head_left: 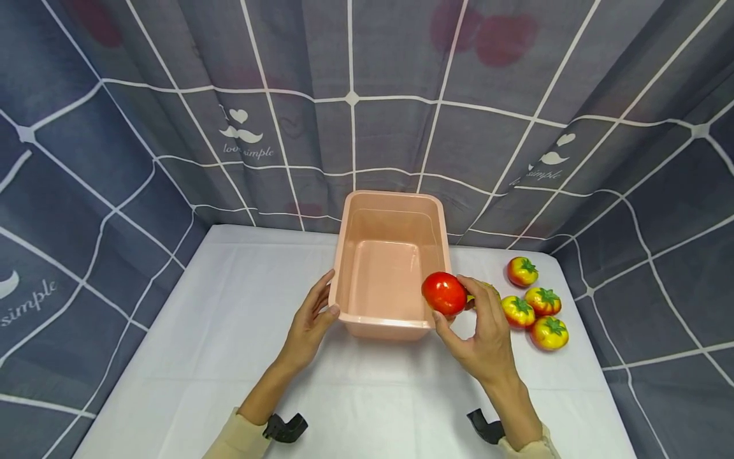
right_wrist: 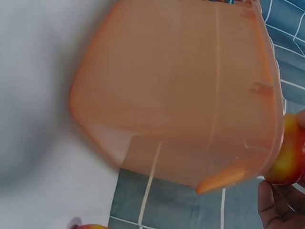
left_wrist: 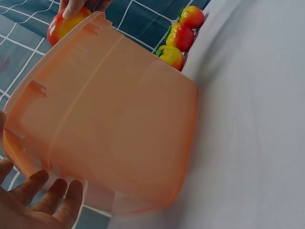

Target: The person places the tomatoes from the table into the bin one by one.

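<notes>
A peach-coloured plastic bin (head_left: 395, 320) stands upright on the white table. My left hand (head_left: 306, 328) grips its near left corner, thumb at the front rim and fingers along the outer side wall; those fingers (left_wrist: 56, 193) show spread beside the wall in the left wrist view. Between the thumb and fingers of my right hand (head_left: 484, 335) is a glossy toy tomato (head_left: 444, 293), its red side facing up. It overlaps the bin's near right rim in the head view. In the right wrist view the tomato (right_wrist: 285, 157) appears yellow and red, right at the rim.
Several more red-and-yellow toy tomatoes (head_left: 549, 333) with green tops lie on the table (head_left: 241, 287) to the right of the bin, one partly hidden behind my right hand. A grey curtain (head_left: 321, 134) with white lines surrounds the table's back and sides.
</notes>
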A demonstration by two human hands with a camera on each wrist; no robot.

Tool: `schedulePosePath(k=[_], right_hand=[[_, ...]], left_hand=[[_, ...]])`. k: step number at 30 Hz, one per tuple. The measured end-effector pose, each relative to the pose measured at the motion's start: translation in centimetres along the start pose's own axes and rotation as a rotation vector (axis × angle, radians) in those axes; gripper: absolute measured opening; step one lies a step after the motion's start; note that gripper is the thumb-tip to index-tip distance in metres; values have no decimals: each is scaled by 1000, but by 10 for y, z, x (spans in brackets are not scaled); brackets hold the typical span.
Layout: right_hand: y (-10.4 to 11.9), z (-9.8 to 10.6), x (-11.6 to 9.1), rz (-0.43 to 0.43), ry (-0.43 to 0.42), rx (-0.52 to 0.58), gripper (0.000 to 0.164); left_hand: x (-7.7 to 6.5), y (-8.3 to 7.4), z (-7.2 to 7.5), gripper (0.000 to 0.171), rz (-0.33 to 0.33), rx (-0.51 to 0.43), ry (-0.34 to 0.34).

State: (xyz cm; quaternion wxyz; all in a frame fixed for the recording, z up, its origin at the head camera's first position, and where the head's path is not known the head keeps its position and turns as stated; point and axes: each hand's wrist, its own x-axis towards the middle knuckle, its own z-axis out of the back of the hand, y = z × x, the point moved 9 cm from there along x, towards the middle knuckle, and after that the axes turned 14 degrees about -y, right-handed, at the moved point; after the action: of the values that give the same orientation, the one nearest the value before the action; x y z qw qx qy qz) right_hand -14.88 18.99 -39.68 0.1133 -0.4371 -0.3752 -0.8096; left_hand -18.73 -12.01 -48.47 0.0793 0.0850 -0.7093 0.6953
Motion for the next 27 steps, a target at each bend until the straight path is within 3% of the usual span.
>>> schedulePosePath(k=[20, 27], right_hand=[[-1, -4, -7, 20, 3, 64, 75], [-14, 3, -5, -17, -7, 12, 73]], left_hand=[[0, 0, 1, 69, -9, 13, -12], [0, 1, 0, 69, -17, 9, -8]])
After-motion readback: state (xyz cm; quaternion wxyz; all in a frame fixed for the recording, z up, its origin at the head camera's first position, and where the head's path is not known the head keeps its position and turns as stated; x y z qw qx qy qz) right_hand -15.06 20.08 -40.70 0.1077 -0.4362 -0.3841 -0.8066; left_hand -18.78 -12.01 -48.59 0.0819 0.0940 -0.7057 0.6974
